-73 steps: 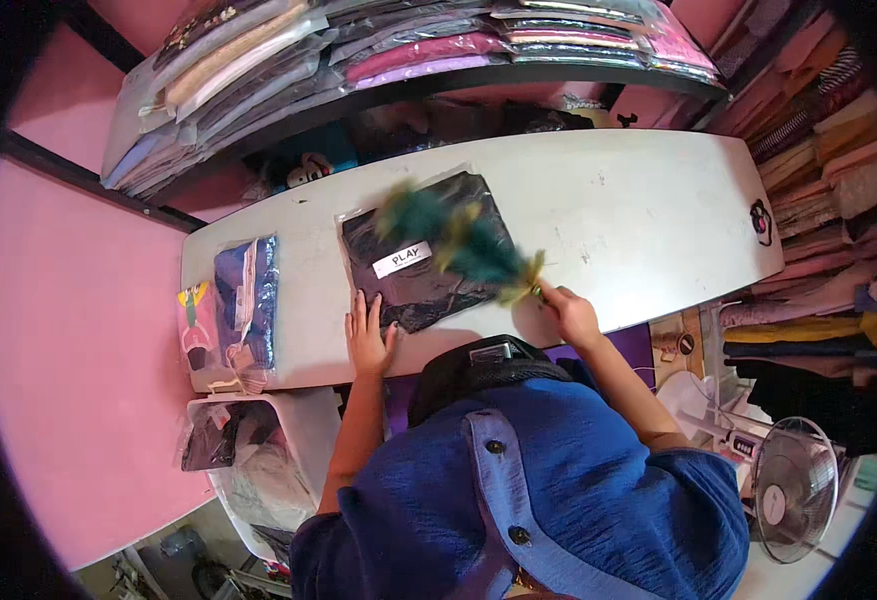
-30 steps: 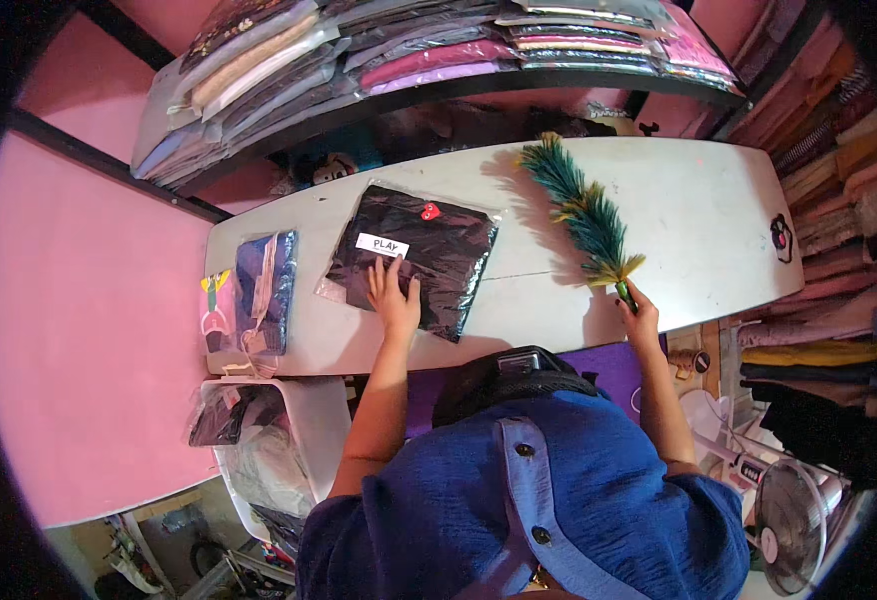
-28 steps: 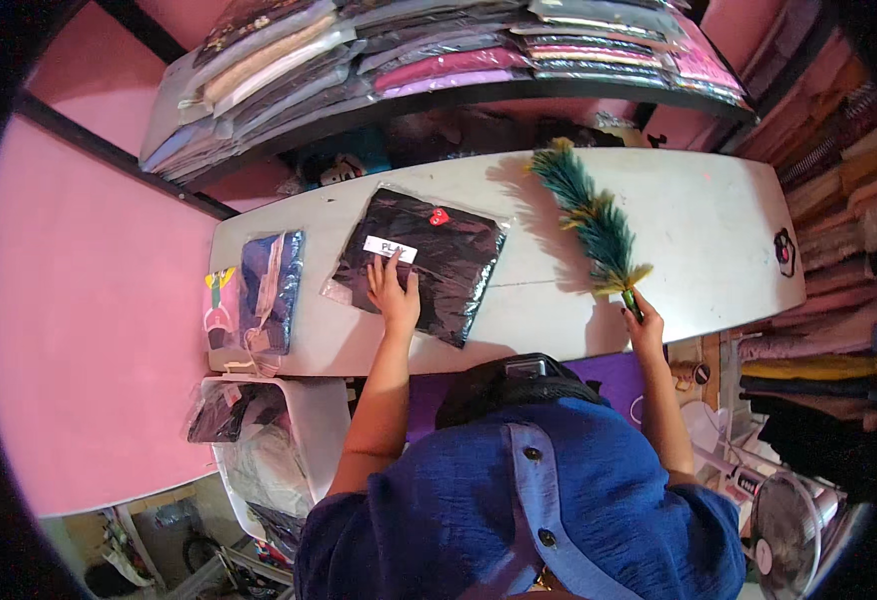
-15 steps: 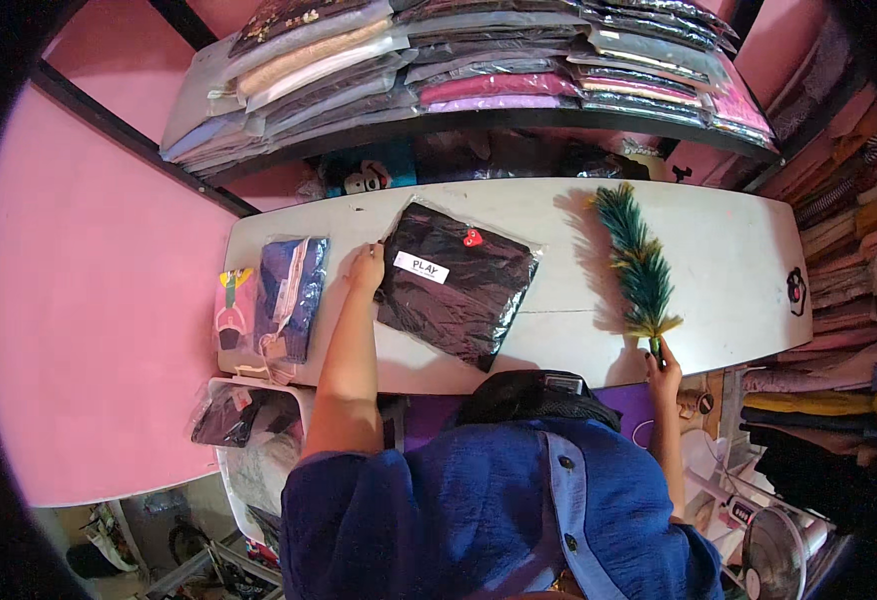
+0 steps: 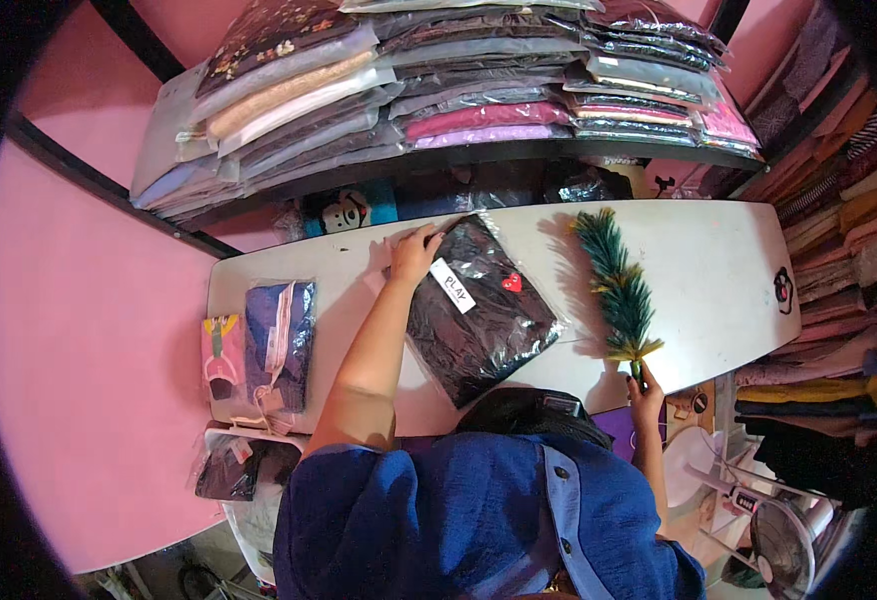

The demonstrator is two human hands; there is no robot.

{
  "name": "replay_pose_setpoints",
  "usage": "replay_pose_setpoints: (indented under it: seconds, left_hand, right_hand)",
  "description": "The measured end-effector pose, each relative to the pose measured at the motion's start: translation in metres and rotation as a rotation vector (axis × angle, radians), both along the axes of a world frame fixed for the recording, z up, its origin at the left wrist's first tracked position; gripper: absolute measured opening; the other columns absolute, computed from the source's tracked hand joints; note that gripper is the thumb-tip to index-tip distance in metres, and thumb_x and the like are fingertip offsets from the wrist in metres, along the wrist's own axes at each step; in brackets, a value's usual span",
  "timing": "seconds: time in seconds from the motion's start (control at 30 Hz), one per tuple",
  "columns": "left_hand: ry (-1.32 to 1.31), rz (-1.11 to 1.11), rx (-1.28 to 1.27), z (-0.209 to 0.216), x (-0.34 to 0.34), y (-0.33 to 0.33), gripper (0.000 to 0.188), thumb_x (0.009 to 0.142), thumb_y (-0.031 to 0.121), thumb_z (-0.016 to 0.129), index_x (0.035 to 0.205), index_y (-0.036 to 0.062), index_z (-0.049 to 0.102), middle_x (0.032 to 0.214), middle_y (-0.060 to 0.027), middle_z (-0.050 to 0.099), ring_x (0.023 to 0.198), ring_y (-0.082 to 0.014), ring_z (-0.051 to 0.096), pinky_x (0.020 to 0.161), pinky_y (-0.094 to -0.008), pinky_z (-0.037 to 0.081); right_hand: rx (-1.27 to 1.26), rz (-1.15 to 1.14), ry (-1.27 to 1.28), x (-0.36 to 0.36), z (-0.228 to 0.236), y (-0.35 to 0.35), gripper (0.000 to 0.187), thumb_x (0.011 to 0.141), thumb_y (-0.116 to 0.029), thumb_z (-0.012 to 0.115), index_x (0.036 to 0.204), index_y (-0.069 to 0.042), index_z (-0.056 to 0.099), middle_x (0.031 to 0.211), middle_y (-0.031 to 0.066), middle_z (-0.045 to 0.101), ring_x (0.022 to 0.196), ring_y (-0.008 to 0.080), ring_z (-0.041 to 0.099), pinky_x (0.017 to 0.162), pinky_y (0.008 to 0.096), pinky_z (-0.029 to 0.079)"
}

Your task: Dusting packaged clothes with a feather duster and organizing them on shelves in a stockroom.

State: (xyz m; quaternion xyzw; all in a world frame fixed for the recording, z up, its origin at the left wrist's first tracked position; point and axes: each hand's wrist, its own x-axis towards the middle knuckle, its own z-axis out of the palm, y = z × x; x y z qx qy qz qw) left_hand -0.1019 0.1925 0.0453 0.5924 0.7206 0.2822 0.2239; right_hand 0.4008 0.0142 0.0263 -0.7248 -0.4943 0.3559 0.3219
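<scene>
A folded black garment (image 5: 479, 335) in a clear plastic bag lies slanted on the white table, with a white label and a small red heart on its front. My left hand (image 5: 417, 255) grips its upper left edge, fingers closed on the plastic. Over the right part of the table, my right hand (image 5: 646, 396) has its fingers wrapped round the short handle of a bushy green feather duster (image 5: 621, 295) with yellow tufts. The duster's head points away from me and casts a shadow to its left.
Left on the white table (image 5: 699, 270) lie a bagged blue garment (image 5: 279, 350) and a pink packet (image 5: 223, 365). A white bin (image 5: 249, 530) with a bagged dark item stands below. A shelf of bagged clothes (image 5: 479, 105) overhangs the back; stacked fabrics (image 5: 809, 365) and a fan (image 5: 784, 550) are at right.
The bagged black garment has turned clockwise and shifted a little right, with my left hand moving up and right along it. My right hand still holds the duster, which has moved slightly left.
</scene>
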Motion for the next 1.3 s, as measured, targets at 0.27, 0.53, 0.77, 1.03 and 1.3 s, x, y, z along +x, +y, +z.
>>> replay_pose_setpoints:
  seconds: [0.27, 0.53, 0.77, 1.03, 1.3]
  left_hand:
    - [-0.059, 0.065, 0.343, 0.007, 0.025, -0.066, 0.032, 0.084, 0.014, 0.061, 0.115, 0.0068, 0.059, 0.112, -0.0131, 0.062, 0.105, -0.0299, 0.058, 0.091, -0.0391, 0.042]
    - [-0.494, 0.381, -0.097, -0.042, 0.026, -0.232, 0.024, 0.092, 0.015, 0.053, 0.111, 0.0006, 0.058, 0.092, -0.0044, 0.063, 0.081, -0.014, 0.061, 0.072, -0.0265, 0.049]
    - [-0.729, 0.362, -0.234, -0.041, 0.088, -0.275, 0.028, 0.091, 0.023, 0.058, 0.098, -0.0034, 0.062, 0.083, -0.0063, 0.064, 0.068, -0.014, 0.062, 0.06, -0.0251, 0.049]
    - [-0.966, 0.59, -0.258, -0.038, 0.125, -0.296, 0.021, 0.088, 0.016, 0.059, 0.097, -0.0019, 0.063, 0.088, -0.0082, 0.066, 0.073, -0.0149, 0.063, 0.062, -0.0246, 0.05]
    - [-0.806, 0.865, 0.143, -0.059, 0.068, -0.309, 0.017, 0.086, 0.01, 0.059, 0.098, -0.002, 0.064, 0.082, -0.0067, 0.066, 0.067, -0.0121, 0.06, 0.059, -0.0244, 0.048]
  right_hand:
    - [-0.003, 0.055, 0.122, -0.01, 0.001, 0.017, 0.049, 0.082, -0.002, 0.063, 0.13, -0.009, 0.052, 0.079, 0.0019, 0.06, 0.058, 0.0079, 0.05, 0.054, 0.0241, 0.044]
    - [0.032, 0.256, 0.079, -0.027, 0.014, 0.051, 0.047, 0.08, 0.001, 0.063, 0.126, -0.004, 0.054, 0.086, 0.0072, 0.063, 0.063, 0.0098, 0.053, 0.059, 0.025, 0.046]
    - [0.057, 0.482, 0.12, -0.052, 0.031, 0.078, 0.049, 0.078, 0.001, 0.066, 0.126, -0.004, 0.054, 0.109, 0.0161, 0.064, 0.098, 0.0166, 0.06, 0.086, 0.0284, 0.047]
    - [0.048, 0.575, 0.109, -0.053, 0.034, 0.083, 0.047, 0.08, -0.001, 0.065, 0.125, -0.003, 0.054, 0.105, 0.0157, 0.066, 0.093, 0.0158, 0.062, 0.082, 0.0281, 0.048]
    - [0.084, 0.652, 0.083, -0.048, 0.047, 0.078, 0.047, 0.08, -0.002, 0.064, 0.126, -0.003, 0.054, 0.101, 0.0175, 0.066, 0.089, 0.0188, 0.063, 0.079, 0.0296, 0.049]
